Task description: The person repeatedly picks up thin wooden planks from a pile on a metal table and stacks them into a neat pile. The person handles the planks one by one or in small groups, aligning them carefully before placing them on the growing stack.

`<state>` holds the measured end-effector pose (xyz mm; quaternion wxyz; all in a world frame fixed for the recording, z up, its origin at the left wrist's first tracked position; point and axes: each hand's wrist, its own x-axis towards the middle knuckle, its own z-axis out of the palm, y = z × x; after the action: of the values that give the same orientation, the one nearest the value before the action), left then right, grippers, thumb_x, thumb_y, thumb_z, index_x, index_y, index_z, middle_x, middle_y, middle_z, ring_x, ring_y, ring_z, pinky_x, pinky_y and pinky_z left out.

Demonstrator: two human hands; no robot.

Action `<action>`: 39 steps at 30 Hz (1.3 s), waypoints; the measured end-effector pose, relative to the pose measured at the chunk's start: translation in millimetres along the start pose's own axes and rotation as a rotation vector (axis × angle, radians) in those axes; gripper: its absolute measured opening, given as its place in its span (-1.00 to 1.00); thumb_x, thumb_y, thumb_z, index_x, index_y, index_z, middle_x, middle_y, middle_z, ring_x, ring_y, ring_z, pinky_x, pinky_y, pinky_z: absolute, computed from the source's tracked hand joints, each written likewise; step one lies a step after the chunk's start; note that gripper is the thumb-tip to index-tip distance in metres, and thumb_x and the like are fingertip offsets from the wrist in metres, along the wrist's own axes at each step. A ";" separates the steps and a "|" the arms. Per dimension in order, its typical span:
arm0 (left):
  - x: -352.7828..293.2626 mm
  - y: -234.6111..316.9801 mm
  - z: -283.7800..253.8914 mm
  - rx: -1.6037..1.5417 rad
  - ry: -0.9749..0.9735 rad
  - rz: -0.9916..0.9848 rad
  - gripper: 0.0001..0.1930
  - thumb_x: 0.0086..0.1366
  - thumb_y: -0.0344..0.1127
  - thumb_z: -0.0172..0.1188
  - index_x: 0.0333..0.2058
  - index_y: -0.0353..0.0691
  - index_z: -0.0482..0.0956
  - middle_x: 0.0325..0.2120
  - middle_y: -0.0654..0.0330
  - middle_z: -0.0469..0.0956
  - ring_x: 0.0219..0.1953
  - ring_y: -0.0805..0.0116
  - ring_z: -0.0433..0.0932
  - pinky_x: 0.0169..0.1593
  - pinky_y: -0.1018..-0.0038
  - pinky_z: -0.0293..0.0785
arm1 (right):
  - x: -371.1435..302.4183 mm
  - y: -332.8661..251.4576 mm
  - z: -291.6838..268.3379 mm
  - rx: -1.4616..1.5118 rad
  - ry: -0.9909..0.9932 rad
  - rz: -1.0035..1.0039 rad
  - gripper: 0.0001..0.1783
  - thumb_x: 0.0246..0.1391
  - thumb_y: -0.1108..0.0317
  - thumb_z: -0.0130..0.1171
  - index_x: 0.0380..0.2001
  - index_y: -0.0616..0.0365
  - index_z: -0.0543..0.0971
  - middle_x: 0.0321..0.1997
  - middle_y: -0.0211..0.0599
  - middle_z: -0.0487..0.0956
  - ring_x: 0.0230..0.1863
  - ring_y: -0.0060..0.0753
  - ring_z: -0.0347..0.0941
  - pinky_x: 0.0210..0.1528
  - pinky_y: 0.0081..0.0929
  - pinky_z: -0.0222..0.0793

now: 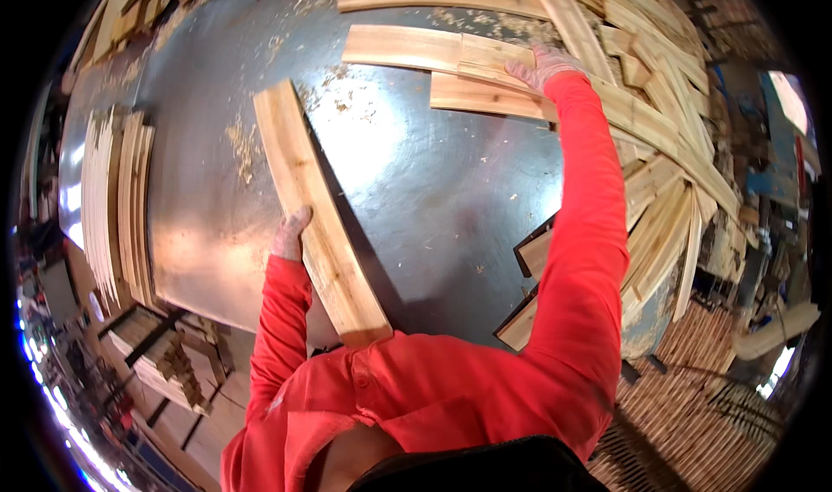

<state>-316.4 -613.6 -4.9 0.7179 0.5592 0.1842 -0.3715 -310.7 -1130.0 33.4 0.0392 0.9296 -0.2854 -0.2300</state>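
A pale wooden board [316,202] lies at a slant in front of me, its near end against my red jacket. My left hand [293,234] grips this board by its left edge, thumb on top and the other fingers hidden. Stretched out to the far right, my right hand [549,65] is closed over another wooden board [498,58] at the edge of a pile. Just beyond its left end, a second light board [403,47] continues the line. A shorter board [485,95] lies under them on the near side.
Loose boards form a heap [667,84] on the right of the metal table [433,206]. Boards standing in a neat row [117,202] are at the left. Wood shavings [243,145] dot the tabletop. Stacked timber [160,362] sits below the table at left, with more slats [702,388] at lower right.
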 end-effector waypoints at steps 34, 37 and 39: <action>50.6 -27.3 -73.6 0.124 0.198 0.050 -0.44 0.09 -0.08 0.39 -0.02 -0.32 0.51 -0.24 0.15 0.62 -0.27 0.32 0.56 -0.14 0.43 0.47 | -299.1 -233.8 144.7 1.827 0.030 0.022 -0.53 0.16 0.10 0.25 -0.04 0.25 0.46 -0.24 -0.29 0.61 -0.24 -0.51 0.48 -0.14 -0.49 0.43; 63.9 -46.0 -93.0 0.230 0.267 0.058 -0.48 0.10 -0.10 0.38 -0.04 -0.31 0.53 -0.28 0.15 0.62 -0.26 0.30 0.56 -0.13 0.40 0.47 | -278.1 -237.5 137.6 1.645 0.179 -0.117 -0.51 0.18 0.07 0.21 -0.03 0.27 0.45 -0.20 -0.27 0.60 -0.23 -0.48 0.48 -0.14 -0.45 0.44; 44.6 -24.5 -63.7 0.384 0.449 0.339 -0.43 0.12 -0.08 0.36 0.01 -0.32 0.49 -0.28 0.13 0.61 -0.22 0.27 0.55 -0.08 0.38 0.46 | -263.9 -235.3 113.7 1.524 0.214 -0.131 -0.51 0.19 0.07 0.20 -0.04 0.27 0.45 -0.22 -0.25 0.61 -0.23 -0.47 0.50 -0.14 -0.44 0.44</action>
<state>-295.7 -570.8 -71.1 0.5927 0.7745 0.1688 -0.1424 -434.3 -782.3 -9.0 -0.5978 0.7321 -0.3039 0.1194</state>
